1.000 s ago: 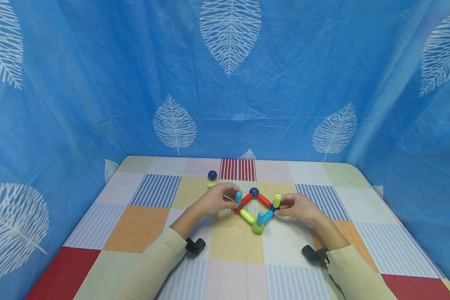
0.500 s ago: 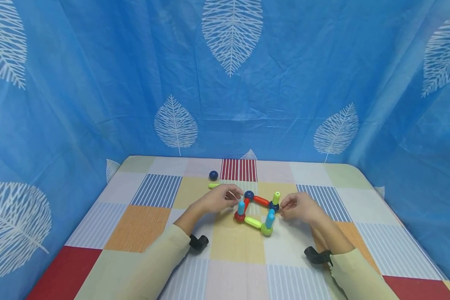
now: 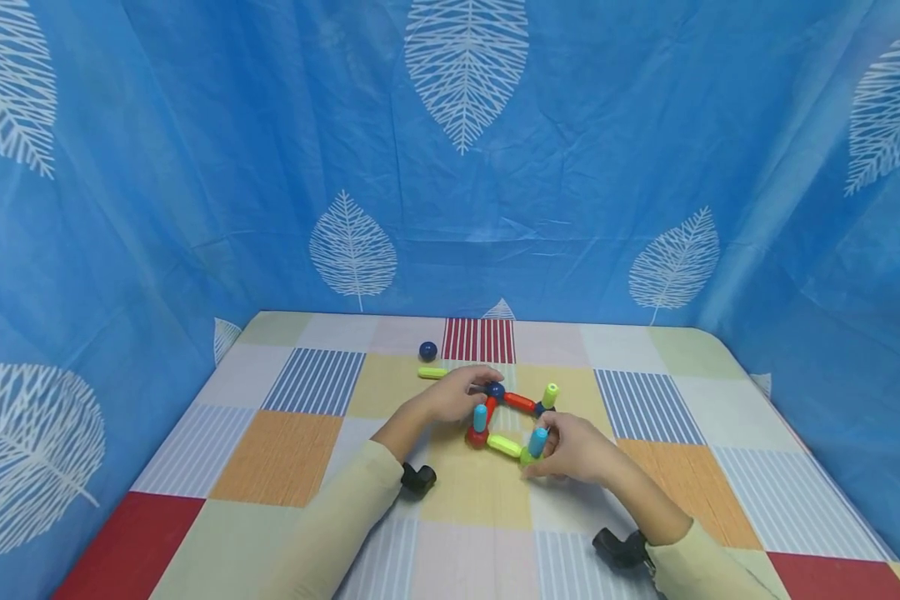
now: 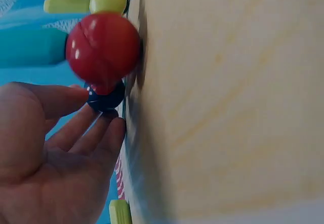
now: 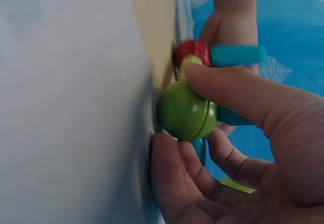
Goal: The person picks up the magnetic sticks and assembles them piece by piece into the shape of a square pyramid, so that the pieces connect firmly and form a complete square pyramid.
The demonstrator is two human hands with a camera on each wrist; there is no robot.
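A four-cornered frame (image 3: 520,402) of glossy balls and smooth rods lies on the patchwork-patterned table (image 3: 480,500). Its near lime rod (image 3: 504,446) slants rightward and toward the person — from a shiny red ball (image 4: 104,44) to a grooved green ball (image 5: 182,110); a cyan cylindrical rod (image 3: 480,418) rises from each. The right hand (image 3: 579,448) curls round the green ball; the left hand (image 3: 456,394) pinches the far dark-blue ball (image 3: 495,391), fingers ball-width apart.

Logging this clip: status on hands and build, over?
Left hand holds far blue corner ball. Right hand grips green corner ball. Frame on table, three sticks standing. Loose blue ball apart, not obstructing.
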